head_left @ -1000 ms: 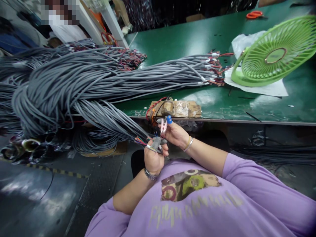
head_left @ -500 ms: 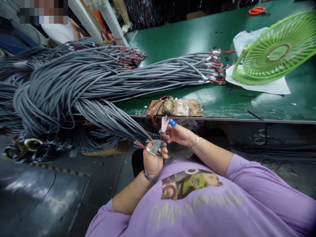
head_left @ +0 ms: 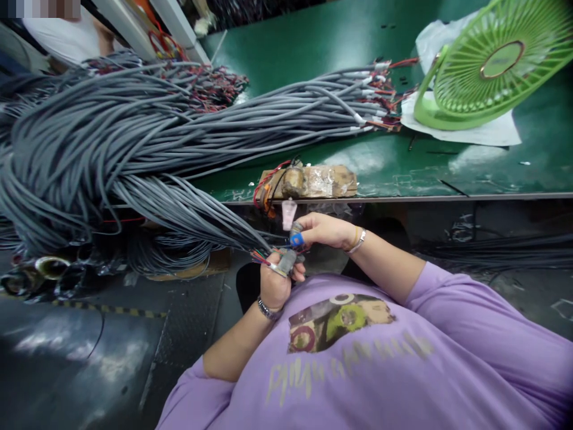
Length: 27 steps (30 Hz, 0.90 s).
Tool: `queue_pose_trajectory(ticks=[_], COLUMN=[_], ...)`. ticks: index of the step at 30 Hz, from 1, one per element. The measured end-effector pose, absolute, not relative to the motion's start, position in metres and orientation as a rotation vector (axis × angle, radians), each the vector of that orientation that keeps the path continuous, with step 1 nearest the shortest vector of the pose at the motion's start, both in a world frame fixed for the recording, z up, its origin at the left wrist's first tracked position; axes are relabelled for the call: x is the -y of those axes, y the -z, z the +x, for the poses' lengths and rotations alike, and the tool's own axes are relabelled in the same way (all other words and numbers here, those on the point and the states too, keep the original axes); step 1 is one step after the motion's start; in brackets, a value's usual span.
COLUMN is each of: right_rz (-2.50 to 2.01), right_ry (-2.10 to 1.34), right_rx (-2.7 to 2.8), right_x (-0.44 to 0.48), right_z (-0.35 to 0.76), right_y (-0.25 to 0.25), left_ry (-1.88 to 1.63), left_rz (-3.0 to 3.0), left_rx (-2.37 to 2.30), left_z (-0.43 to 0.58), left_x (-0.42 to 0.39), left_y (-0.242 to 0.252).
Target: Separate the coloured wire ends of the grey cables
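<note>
My left hand (head_left: pixel 275 283) is closed around the end of a grey cable, beside fanned-out thin coloured wires (head_left: pixel 259 257). Grey wrapping (head_left: pixel 287 261) covers its thumb. Just above and to the right, my right hand (head_left: pixel 316 230) pinches at the thin wires, its digit with a blue wrap (head_left: pixel 296 239) pressed in; the exact wire between the fingertips is too small to make out. A bundle of grey cables (head_left: pixel 192 209) runs from the bench down to my hands. A pale pink piece (head_left: pixel 289 214) sits at the bench edge, just beyond my right fingers.
A large heap of grey cables (head_left: pixel 111 125) covers the left of the green bench (head_left: pixel 470 173). A wooden block (head_left: pixel 331 181) with wires lies at the front edge. A green fan (head_left: pixel 496 63) stands at right on white paper (head_left: pixel 492 134). Another person (head_left: pixel 62 36) is at far left.
My right hand has come closer to the left, and its blue-wrapped digit has swung down toward the wires. My left hand keeps its hold. The whole view has shifted slightly.
</note>
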State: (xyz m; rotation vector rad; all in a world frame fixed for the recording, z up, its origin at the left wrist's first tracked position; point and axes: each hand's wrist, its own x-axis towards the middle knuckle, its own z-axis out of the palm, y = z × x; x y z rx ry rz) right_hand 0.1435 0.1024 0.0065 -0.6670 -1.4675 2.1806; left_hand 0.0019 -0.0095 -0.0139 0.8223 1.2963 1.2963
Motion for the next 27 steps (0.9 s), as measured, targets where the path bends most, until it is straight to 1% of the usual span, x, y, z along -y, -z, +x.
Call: queue_pose_trajectory(ticks=[5, 7, 18, 27], right_rz=[-0.660, -0.663, -0.902, -0.780], right_ry=[-2.138, -2.124, -2.216, -2.162], right_rx=[1.623, 1.602, 0.968, 0.996], right_x=[-0.095, -0.093, -0.098, -0.101], right_z=[0.140, 0.140, 0.153, 0.124], right_y=[-0.010, -0.009, 0.016, -0.005], left_ry=[-0.947, -0.919, -1.360, -1.496], left_rz=[0.985, 0.971, 0.691, 0.668], left_rx=[-1.266, -1.265, -1.223, -1.188], left_z=[-0.002, -0.003, 0.005, 0.010], left_x=[0.010, 0.009, 0.005, -0.001], left_y=[0.013, 0.012, 0.002, -0.008])
